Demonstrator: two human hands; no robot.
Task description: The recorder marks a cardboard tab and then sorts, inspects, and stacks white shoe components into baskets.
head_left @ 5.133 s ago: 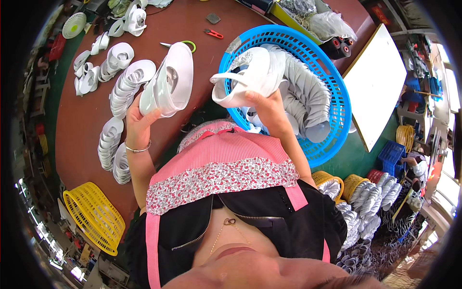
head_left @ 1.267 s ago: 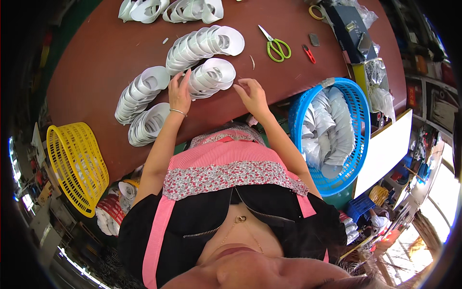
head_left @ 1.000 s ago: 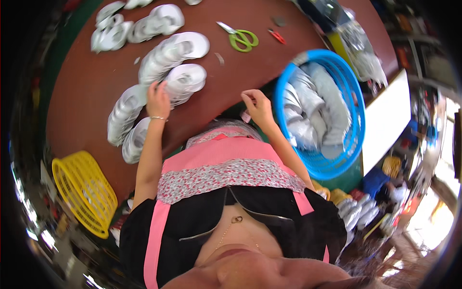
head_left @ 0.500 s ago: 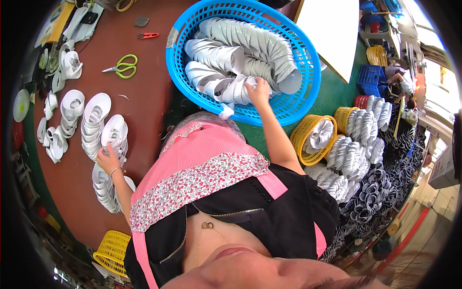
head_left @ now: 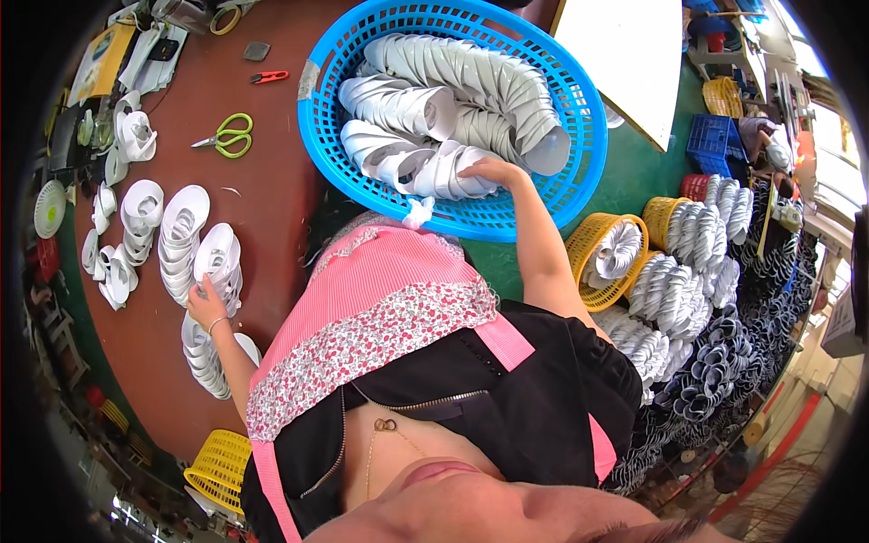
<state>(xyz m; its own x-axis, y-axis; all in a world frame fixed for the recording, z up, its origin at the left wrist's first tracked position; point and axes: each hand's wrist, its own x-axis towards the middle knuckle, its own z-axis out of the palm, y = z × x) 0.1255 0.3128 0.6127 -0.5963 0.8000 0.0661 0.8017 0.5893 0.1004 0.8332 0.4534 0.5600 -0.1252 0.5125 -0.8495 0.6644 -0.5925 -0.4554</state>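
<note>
Head view, looking down: the right hand reaches into the round blue plastic mesh basket and rests on a nested row of white moulded shoe soles lying near the basket's front wall. The fingers curl over the top sole; whether they actually clasp it cannot be told. More rows of the same white soles fill the rest of the basket, lying on their sides and overlapping.

The left hand lies on the reddish-brown tabletop, fingertips pressed against the lower end of a fanned stack of white soles; the grip is narrow, touching rather than enclosing. Further white stacks stand just beside it on the left, and another stack lies under the wrist.

Green-handled scissors lie on the table well apart from the left hand; a small red-handled cutter lies near the basket's left rim. A flat white rectangular board lies beyond the basket on the right. A yellow mesh basket holding white soles stands on the green floor, and another yellow basket sits at the table's lower edge.
</note>
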